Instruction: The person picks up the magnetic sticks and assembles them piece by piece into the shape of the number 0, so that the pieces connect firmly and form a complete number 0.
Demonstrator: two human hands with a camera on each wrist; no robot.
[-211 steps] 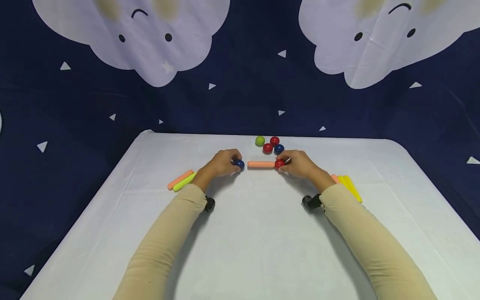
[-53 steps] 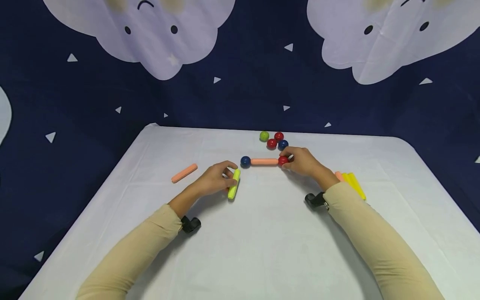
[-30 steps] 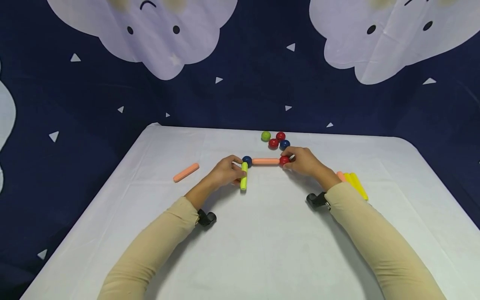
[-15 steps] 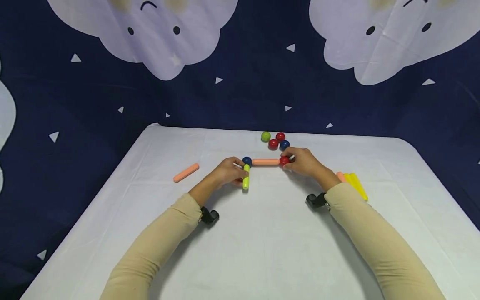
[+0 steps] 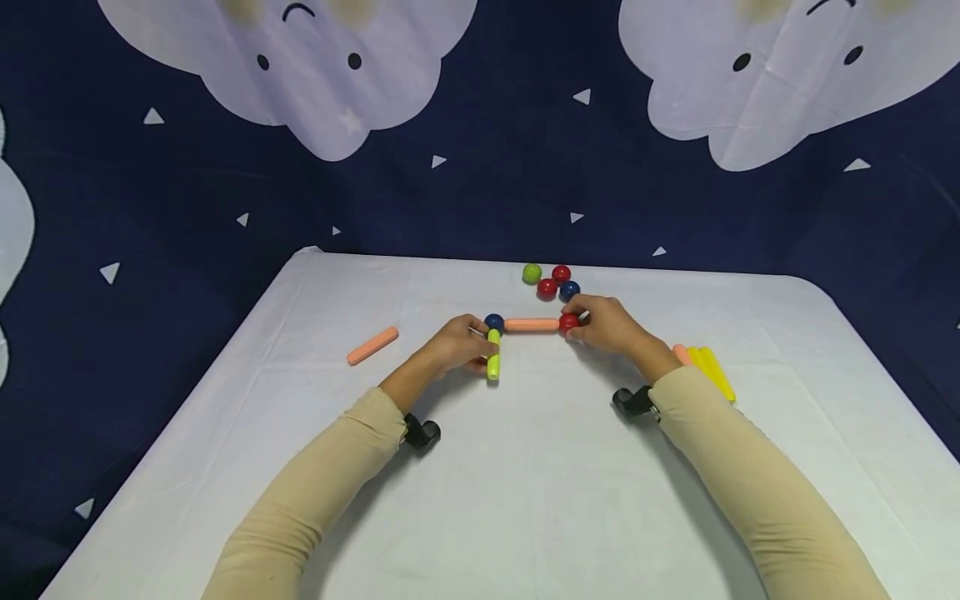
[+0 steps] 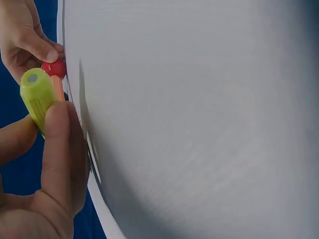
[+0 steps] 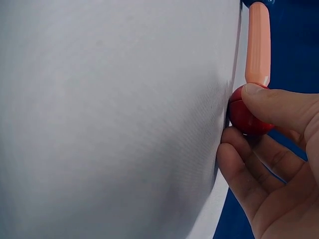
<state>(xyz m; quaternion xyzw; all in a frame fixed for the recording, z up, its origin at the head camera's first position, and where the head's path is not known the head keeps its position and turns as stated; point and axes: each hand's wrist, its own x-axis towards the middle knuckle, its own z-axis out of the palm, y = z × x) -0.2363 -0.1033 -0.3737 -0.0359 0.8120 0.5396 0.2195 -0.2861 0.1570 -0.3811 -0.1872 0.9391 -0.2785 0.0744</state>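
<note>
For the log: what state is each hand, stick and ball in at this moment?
left hand: pinches the green stick
green stick: far end at the blue ball
blue ball: joined to the orange stick
orange stick: lies flat between two balls
red ball: held by the right hand
right hand: grips the red ball
loose orange stick: lies free
four balls: clustered, untouched

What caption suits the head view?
Left hand holds a yellow-green stick at a blue ball; right hand grips a red ball.
</note>
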